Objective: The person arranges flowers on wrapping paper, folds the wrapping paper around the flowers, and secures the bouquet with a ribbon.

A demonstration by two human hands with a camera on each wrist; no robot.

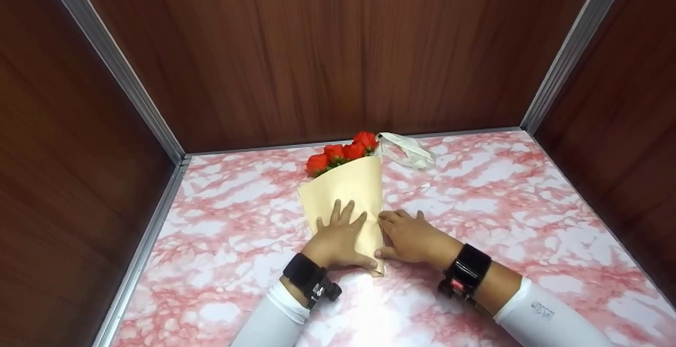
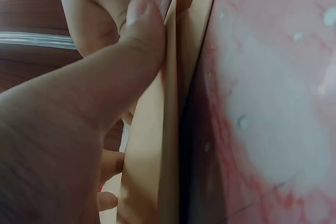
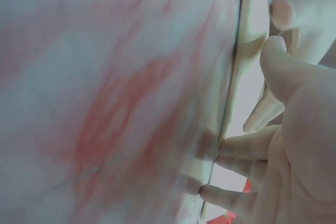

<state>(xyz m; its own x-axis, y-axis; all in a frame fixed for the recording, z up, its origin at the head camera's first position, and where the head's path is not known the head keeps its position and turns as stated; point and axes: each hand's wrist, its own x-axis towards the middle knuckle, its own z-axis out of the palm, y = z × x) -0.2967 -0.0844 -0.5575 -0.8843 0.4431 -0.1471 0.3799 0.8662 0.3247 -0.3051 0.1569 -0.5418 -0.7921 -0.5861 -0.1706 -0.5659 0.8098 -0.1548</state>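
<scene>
A bunch of red flowers lies on the pink marble table, wrapped in a cone of beige paper. My left hand lies flat on the lower part of the wrap, fingers spread and straight. In the left wrist view its thumb presses against the folded paper. My right hand rests beside it on the table. Its fingertips touch the right edge of the paper, and the thumb is at the bottom corner.
A white ribbon lies loose on the table just right of the flower heads. Dark wood panels with metal corner strips wall the table in at the back and on both sides.
</scene>
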